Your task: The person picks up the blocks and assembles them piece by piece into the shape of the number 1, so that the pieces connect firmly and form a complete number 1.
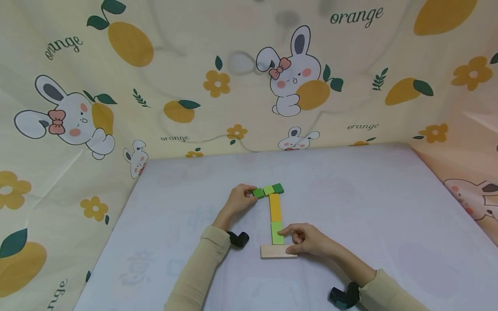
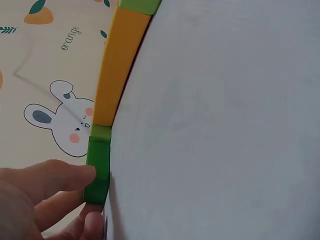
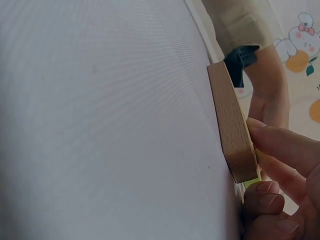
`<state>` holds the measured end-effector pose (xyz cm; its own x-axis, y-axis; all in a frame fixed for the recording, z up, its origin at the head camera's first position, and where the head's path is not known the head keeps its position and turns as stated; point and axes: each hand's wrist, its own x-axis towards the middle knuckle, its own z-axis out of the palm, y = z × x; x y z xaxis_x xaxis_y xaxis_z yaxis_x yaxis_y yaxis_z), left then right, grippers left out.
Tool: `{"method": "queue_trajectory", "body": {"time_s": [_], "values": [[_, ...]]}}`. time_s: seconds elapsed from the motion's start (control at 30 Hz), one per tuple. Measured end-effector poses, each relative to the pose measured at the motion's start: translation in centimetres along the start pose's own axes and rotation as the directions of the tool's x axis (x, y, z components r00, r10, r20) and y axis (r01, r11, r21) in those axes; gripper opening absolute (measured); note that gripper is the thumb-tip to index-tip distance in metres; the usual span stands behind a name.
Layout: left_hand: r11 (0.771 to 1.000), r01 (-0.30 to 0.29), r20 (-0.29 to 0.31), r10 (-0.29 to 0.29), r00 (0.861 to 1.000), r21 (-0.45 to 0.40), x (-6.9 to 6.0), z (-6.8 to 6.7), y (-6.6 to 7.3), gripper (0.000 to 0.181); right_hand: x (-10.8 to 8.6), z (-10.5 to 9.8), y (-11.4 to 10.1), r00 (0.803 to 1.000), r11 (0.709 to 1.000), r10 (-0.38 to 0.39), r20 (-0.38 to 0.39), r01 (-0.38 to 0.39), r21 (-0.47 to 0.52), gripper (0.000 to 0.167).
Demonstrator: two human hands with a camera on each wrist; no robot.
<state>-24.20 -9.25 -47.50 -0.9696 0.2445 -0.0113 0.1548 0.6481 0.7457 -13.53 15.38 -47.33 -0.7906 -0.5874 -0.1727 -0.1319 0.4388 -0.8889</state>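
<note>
My left hand (image 1: 240,199) pinches a small green block (image 1: 258,193) at the left end of a short slanting row. Beside that block lie a light green block (image 1: 268,190) and a dark green block (image 1: 278,188). Below the row a yellow-orange block (image 1: 275,207) runs down to another light green block (image 1: 277,233), which meets a plain wooden block (image 1: 274,252) laid crosswise. My right hand (image 1: 311,240) touches that lower light green block with its index finger, while its thumb rests on the right part of the wooden block. In the right wrist view its other fingers are curled.
The blocks lie flat on a white-covered table (image 1: 350,185). A cream curtain (image 1: 241,26) printed with rabbits and oranges rises behind the table and along its sides. Dark wrist devices (image 1: 344,297) sit at both sleeve cuffs.
</note>
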Motion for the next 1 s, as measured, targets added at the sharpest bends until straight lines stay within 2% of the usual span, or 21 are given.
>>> {"method": "queue_trajectory", "body": {"time_s": [0.73,0.9,1.0], "values": [[1.000,0.026,0.013,-0.026,1.000,0.006,0.20,0.24,0.22,0.039,-0.15,0.04,-0.31,1.000,1.000,0.015,-0.003,-0.015,0.004,0.043],[0.999,0.037,0.008,-0.037,0.999,-0.009,0.05,0.02,0.25,0.046,-0.12,0.04,-0.24,1.000,1.000,-0.020,-0.002,0.020,-0.011,0.042],[0.999,0.040,-0.015,-0.040,0.999,-0.017,-0.25,-0.22,0.17,0.046,-0.09,-0.04,-0.23,0.999,0.999,-0.046,-0.004,0.046,-0.027,0.044]]}}
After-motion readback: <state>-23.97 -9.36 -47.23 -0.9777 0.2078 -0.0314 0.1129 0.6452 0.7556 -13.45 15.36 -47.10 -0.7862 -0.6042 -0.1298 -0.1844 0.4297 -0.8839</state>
